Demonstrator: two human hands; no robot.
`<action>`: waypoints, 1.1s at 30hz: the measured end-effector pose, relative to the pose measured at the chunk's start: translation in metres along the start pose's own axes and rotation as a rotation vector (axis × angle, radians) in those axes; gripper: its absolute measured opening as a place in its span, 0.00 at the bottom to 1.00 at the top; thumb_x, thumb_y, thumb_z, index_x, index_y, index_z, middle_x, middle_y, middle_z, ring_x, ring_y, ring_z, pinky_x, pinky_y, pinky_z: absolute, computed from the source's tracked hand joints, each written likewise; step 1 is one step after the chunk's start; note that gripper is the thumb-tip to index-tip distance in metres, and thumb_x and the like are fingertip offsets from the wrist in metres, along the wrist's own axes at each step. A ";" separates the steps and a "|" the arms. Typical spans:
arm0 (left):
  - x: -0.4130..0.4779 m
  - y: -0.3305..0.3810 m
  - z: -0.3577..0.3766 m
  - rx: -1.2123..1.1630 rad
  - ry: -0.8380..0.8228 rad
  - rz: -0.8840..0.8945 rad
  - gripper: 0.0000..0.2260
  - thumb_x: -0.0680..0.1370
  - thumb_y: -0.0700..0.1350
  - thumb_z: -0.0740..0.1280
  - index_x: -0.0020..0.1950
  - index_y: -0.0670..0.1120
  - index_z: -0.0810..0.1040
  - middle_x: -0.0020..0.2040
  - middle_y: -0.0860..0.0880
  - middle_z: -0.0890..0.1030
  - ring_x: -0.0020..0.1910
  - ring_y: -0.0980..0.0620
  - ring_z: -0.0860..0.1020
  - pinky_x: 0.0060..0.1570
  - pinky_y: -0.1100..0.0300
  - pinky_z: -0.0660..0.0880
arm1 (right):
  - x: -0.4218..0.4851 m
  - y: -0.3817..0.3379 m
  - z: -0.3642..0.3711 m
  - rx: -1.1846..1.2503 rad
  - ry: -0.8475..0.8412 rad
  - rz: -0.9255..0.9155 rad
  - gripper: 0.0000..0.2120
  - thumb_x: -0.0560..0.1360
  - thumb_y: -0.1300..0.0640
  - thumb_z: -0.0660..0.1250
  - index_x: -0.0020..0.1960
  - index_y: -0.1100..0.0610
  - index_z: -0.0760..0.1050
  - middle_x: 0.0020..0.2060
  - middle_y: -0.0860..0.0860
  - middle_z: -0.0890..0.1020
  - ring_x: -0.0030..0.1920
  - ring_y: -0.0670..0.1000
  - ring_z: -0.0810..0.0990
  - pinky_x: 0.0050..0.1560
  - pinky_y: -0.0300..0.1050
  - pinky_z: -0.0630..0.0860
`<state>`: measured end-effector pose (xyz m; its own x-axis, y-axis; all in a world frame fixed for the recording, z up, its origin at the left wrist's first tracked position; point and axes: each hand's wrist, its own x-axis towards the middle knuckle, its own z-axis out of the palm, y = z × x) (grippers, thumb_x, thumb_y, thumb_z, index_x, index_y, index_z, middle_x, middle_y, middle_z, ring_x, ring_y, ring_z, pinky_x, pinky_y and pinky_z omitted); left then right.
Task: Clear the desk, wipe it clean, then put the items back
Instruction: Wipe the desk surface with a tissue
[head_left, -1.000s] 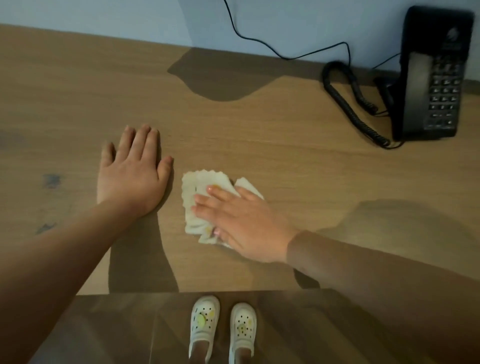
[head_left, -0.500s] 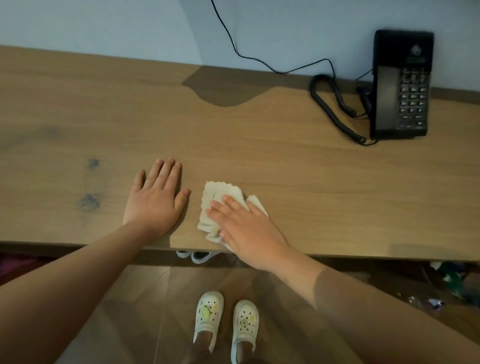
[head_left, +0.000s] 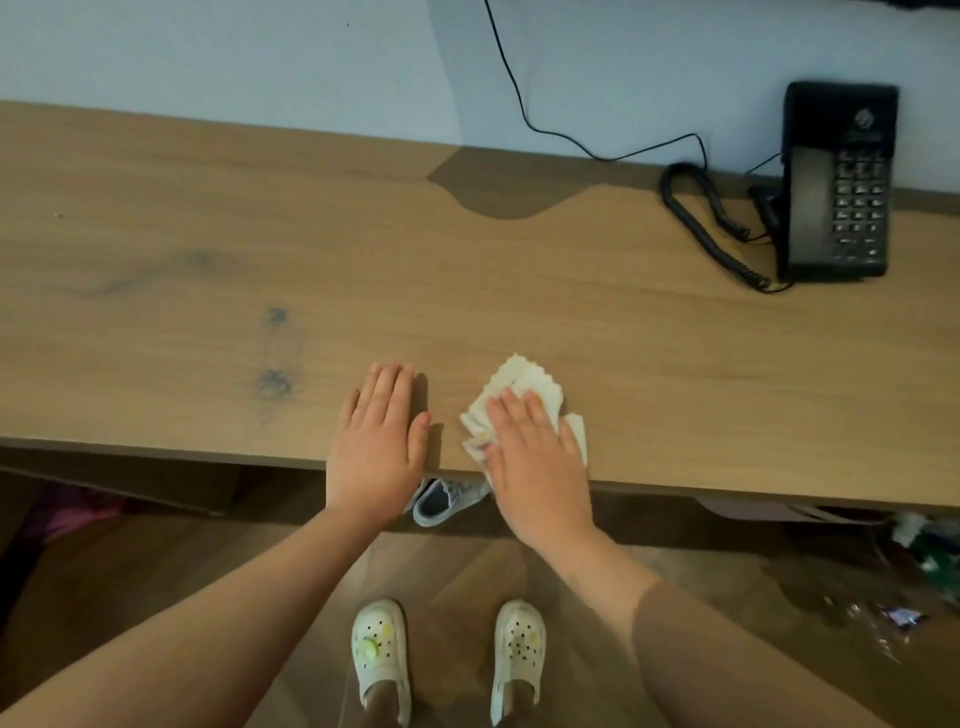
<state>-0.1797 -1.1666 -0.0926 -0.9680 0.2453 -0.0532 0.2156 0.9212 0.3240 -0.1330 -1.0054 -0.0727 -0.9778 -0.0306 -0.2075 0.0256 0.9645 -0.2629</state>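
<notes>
A long wooden desk (head_left: 571, 291) runs across the view. My right hand (head_left: 535, 447) lies flat on a crumpled white cloth (head_left: 524, 387) at the desk's front edge, pressing it down; part of the cloth sticks out past the fingertips and at the right side. My left hand (head_left: 382, 436) rests flat on the bare wood just to the left of the cloth, fingers together, holding nothing. A black desk telephone (head_left: 836, 182) with a coiled cord (head_left: 711, 228) stands at the back right against the wall.
A thin black cable (head_left: 524, 104) hangs down the pale wall behind the desk. Dark smudges (head_left: 274, 382) mark the wood left of my hands. A grey shoe (head_left: 441, 501) lies under the desk, litter (head_left: 930, 551) on the floor at right.
The view has pulled back from the desk. Both hands have slid toward the front edge, and my right hand has turned from angled left to pointing straight ahead on the cloth.
</notes>
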 end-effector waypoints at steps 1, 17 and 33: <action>-0.006 -0.007 -0.002 -0.056 0.028 0.009 0.28 0.80 0.56 0.42 0.77 0.45 0.53 0.77 0.48 0.53 0.76 0.54 0.46 0.72 0.58 0.42 | -0.001 -0.011 0.003 0.001 -0.039 -0.066 0.24 0.83 0.50 0.46 0.78 0.50 0.47 0.77 0.45 0.48 0.77 0.47 0.42 0.74 0.49 0.45; 0.030 -0.159 -0.062 0.032 -0.065 -0.126 0.27 0.81 0.57 0.44 0.78 0.47 0.48 0.78 0.49 0.46 0.76 0.51 0.42 0.74 0.49 0.43 | 0.039 -0.069 0.016 -0.085 -0.020 -0.119 0.25 0.80 0.46 0.45 0.77 0.48 0.51 0.76 0.46 0.53 0.76 0.49 0.50 0.74 0.55 0.49; 0.059 -0.185 -0.068 0.179 -0.095 -0.156 0.28 0.80 0.59 0.41 0.78 0.49 0.43 0.78 0.49 0.44 0.76 0.49 0.40 0.73 0.45 0.42 | 0.069 -0.050 0.010 0.009 0.066 0.251 0.25 0.82 0.45 0.47 0.77 0.49 0.49 0.77 0.48 0.49 0.77 0.50 0.44 0.74 0.54 0.46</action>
<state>-0.2850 -1.3434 -0.0916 -0.9767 0.1157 -0.1810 0.0922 0.9868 0.1333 -0.1998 -1.0582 -0.0836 -0.9519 0.2273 -0.2057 0.2711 0.9374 -0.2188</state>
